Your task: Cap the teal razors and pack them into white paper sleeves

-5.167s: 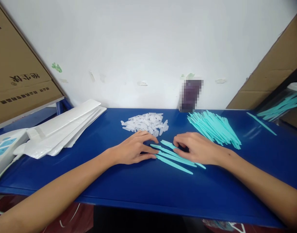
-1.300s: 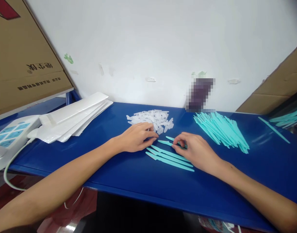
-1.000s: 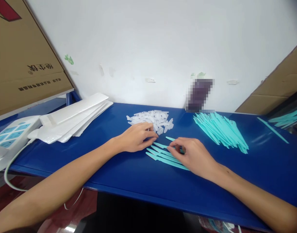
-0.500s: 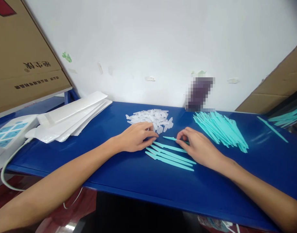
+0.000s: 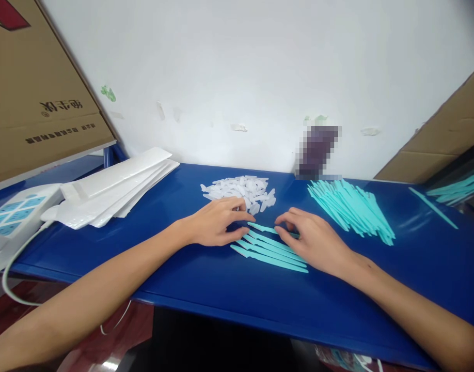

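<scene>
My right hand [image 5: 316, 242] pinches a thin teal stick [image 5: 262, 228] with thumb and fingertips and holds it low over the blue table [image 5: 229, 287]. This stick lies at the far side of a row of several teal sticks [image 5: 270, 252] set side by side. My left hand [image 5: 217, 223] rests on the table with its fingers curled. Its index fingertip meets the left end of the pinched stick, and its thumb lies by the ends of the row. What sits inside those curled fingers is hidden. A heap of small white plastic caps [image 5: 240, 188] lies just beyond my left hand.
A large loose pile of teal sticks [image 5: 351, 209] lies at the back right, one stray stick [image 5: 432, 208] farther right. White flat bags [image 5: 113, 188] are stacked at the left beside a white device with a cord [image 5: 12, 219]. Cardboard boxes [image 5: 39, 103] lean at both sides.
My right hand has carried the teal stick from the far side down and leftward to the row, meeting my left fingertips. My left hand has stayed almost still.
</scene>
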`<move>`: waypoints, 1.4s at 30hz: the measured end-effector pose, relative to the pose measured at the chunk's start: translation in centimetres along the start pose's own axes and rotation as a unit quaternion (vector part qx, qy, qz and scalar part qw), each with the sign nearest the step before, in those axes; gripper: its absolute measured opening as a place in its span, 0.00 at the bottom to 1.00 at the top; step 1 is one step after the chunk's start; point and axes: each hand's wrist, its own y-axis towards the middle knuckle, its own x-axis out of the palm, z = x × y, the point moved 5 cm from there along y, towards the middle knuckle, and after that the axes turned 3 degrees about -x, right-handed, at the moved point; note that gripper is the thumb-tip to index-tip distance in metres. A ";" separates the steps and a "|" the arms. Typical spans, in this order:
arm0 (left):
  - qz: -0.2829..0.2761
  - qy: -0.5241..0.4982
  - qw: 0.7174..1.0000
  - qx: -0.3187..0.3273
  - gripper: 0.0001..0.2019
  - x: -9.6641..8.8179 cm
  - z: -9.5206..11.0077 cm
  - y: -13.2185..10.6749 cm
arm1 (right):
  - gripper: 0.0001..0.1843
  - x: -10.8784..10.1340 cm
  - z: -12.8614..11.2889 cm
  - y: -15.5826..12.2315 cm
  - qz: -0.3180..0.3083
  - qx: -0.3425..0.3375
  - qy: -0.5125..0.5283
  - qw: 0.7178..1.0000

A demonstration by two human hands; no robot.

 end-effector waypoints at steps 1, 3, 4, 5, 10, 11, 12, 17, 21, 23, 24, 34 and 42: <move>-0.009 -0.008 1.000 0.001 0.20 0.0 0.1 0.0 | 0.13 0.1 0.2 0.0 -0.004 0.004 -0.012 1.000; -0.023 -0.020 1.000 0.002 0.26 0.1 0.1 -0.1 | 0.12 0.3 0.2 0.0 -0.018 0.008 -0.009 1.000; -0.027 -0.023 0.999 0.000 0.29 0.1 0.2 -0.1 | 0.12 0.4 0.1 0.0 -0.024 0.005 0.003 1.000; -0.029 -0.024 0.999 -0.002 0.30 0.2 0.2 -0.1 | 0.12 0.5 -0.1 0.0 -0.029 0.000 0.016 0.999; -0.034 -0.020 0.999 -0.010 0.32 0.6 0.4 -0.2 | 0.14 -0.2 -1.1 -0.4 -0.013 -0.028 0.048 0.998; -0.035 -0.022 0.999 -0.010 0.33 0.6 0.4 -0.1 | 0.16 -0.3 -1.2 -0.5 -0.009 -0.039 0.045 0.998; -0.036 -0.025 0.999 -0.011 0.36 0.6 0.4 -0.1 | 0.19 -0.3 -1.4 -0.6 -0.009 -0.053 0.042 0.998; -0.049 -0.038 0.998 -0.013 0.42 0.6 0.4 0.0 | 0.23 0.4 -1.8 -1.0 -0.044 -0.072 0.027 0.996; -0.056 -0.037 0.998 -0.011 0.42 0.6 0.4 -0.1 | 0.21 0.6 -2.1 -1.0 -0.055 -0.070 0.024 0.996; -0.057 -0.040 0.998 -0.010 0.42 0.7 0.4 -0.1 | 0.21 0.5 -2.1 -1.1 -0.054 -0.076 0.024 0.995; -0.058 -0.040 0.997 -0.010 0.41 0.8 0.4 -0.1 | 0.21 0.5 -2.2 -1.1 -0.054 -0.081 0.025 0.995; -0.063 -0.040 0.997 -0.016 0.41 0.8 0.4 -0.1 | 0.18 0.7 -1.4 -0.9 -0.042 -0.082 0.027 0.995; -0.068 -0.045 0.996 -0.018 0.41 0.6 0.6 0.0 | 0.16 -1.5 0.4 0.1 0.020 -0.023 -0.113 0.993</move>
